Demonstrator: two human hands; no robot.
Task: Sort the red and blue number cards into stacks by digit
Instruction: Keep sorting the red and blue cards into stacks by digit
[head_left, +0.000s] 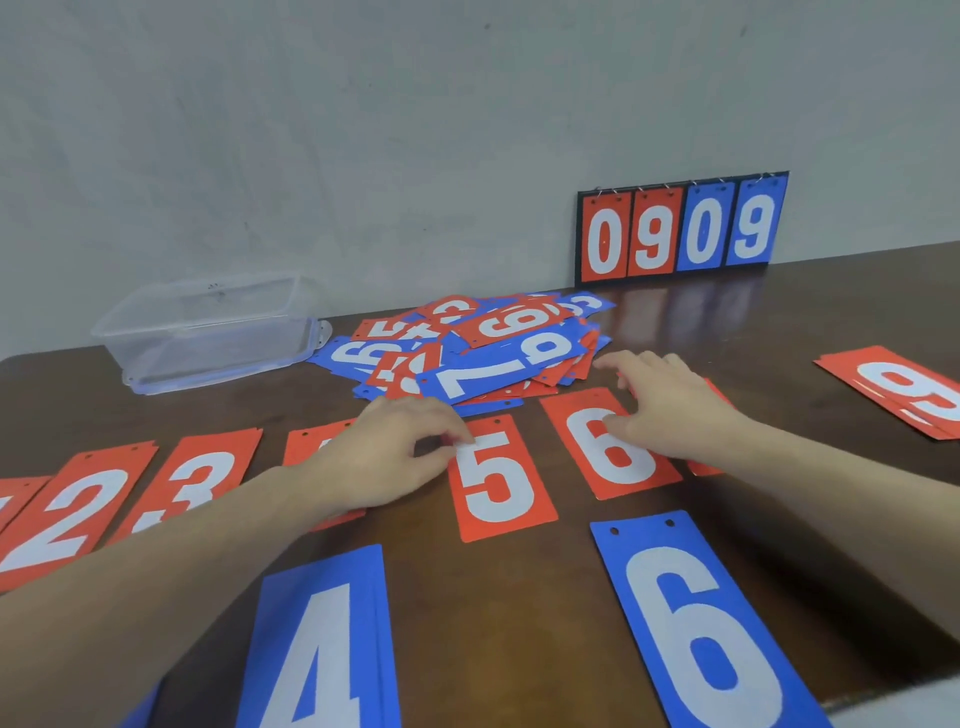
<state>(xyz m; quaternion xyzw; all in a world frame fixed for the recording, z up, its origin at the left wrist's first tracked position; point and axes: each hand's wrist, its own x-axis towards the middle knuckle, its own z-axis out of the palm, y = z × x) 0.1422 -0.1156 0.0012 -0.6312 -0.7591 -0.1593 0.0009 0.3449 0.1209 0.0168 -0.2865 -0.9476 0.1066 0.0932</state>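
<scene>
Partly hidden under the left hand (384, 457) a red card at centre left, digit unreadable, fingers (457, 434) pinching the top edge of the red 5 card (498, 480) mid-frame on the brown surface (519, 597), right hand (670, 405) with loosely spread fingers resting on the red 6 card (602, 447), unsorted pile (467, 348) just above.

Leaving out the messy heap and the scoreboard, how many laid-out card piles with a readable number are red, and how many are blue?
Red: 5 (red 2, red 3, red 5, red 6, red 9)
Blue: 2 (blue 4, blue 6)
Total: 7
Other red cards with hidden or cut-off digits are not counted.
</scene>
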